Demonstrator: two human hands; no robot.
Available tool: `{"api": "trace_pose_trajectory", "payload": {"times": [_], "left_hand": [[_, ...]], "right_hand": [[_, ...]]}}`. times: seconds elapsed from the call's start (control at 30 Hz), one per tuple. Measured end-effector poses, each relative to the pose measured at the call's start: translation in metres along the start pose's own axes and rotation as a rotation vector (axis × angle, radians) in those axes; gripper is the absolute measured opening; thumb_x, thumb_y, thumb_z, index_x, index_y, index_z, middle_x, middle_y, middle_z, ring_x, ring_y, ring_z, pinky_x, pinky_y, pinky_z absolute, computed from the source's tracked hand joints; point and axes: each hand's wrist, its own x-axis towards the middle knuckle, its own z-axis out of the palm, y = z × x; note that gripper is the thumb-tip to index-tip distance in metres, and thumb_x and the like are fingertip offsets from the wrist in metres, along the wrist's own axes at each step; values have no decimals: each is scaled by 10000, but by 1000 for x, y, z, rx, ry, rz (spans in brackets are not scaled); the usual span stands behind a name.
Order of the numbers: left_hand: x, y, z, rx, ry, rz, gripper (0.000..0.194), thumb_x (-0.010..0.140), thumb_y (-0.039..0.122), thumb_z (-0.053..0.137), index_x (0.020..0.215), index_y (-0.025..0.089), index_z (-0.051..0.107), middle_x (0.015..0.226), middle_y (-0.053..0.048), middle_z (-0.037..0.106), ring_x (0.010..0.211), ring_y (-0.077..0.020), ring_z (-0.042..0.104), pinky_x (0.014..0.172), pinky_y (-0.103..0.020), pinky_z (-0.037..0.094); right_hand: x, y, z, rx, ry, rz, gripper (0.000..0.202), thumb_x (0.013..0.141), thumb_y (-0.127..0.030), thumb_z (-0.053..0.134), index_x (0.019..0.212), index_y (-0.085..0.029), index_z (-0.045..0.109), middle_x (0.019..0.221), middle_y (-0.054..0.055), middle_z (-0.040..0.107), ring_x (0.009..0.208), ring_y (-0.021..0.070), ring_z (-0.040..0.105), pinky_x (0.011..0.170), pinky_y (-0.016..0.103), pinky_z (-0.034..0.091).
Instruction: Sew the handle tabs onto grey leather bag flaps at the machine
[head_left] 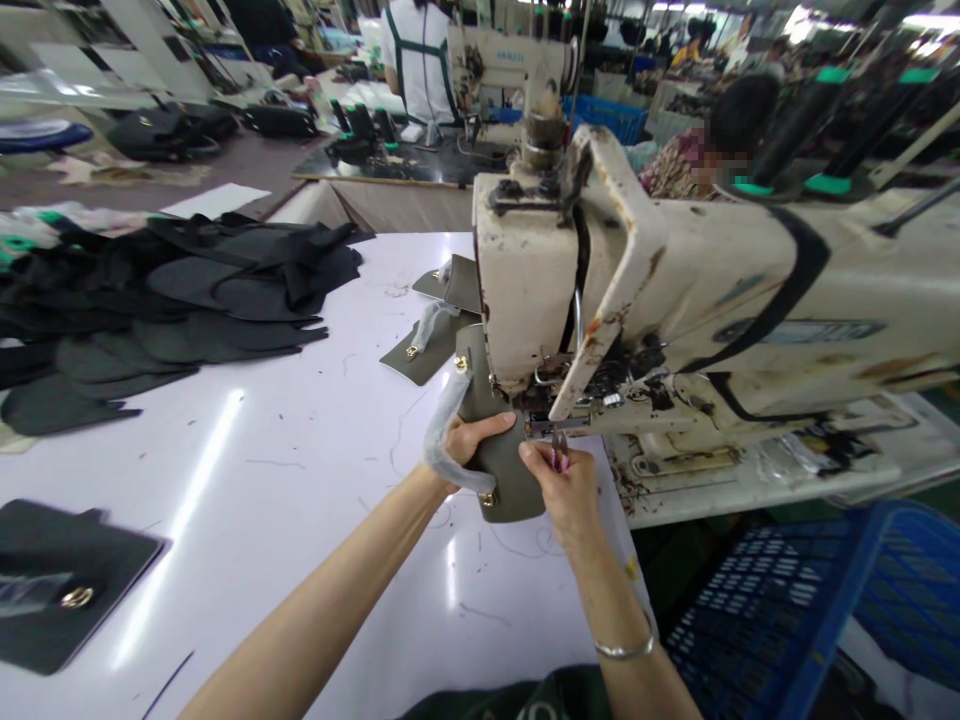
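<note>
Steadying an olive panel (514, 480), seemingly to keep it flat
Left grip (466, 445) rests at nine o'clock, closure unclear; right grip (570, 488) clasps a pink-handled tool (559, 456).

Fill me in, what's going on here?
A person's left hand has its thumb on a flat olive-green panel, by the head of a worn cream metal sewing machine. A curved plastic-wrapped handle arches around that hand. The right hand, at the panel's right edge, holds a small pink-handled metal tool. Similar olive-green pieces lie beyond on the glossy white table.
</note>
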Motion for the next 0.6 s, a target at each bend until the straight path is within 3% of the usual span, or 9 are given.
{"api": "trace_pose_trajectory", "payload": {"times": [0.23,0.33,0.43,0.6], "left_hand": [[4,-6,-6,36,-63,123,562,666,318,900,1180,184,714,1151,-85,760,1065,-308,716,917,-379,619],[5,-8,-7,95,-54,158,530,678,351,888,1152,175,730,1160,-92,757,1092,-314,708,956,-402,604],[2,-8,-5,123,36,160,481,649,377,897,1057,163,760,1087,-98,773,1021,-317,727,895,-414,628],[-3,-2,6,-84,75,-13,459,622,347,895,1022,159,770,939,-93,790,760,-266,743,665,-357,650]], "right_hand": [[-2,-4,1,-178,39,11,559,863,-560,639,488,-212,414,508,-36,291,527,115,281,522,271,183],[3,-6,4,-210,52,-31,534,867,-546,624,502,-213,423,505,-30,328,528,119,306,523,274,194],[5,-7,4,-200,15,-55,484,863,-497,621,520,-206,442,511,-38,338,523,112,313,525,272,206],[4,-4,2,-143,-19,-72,469,876,-446,612,542,-208,385,541,-51,290,536,101,283,528,269,194]]}}
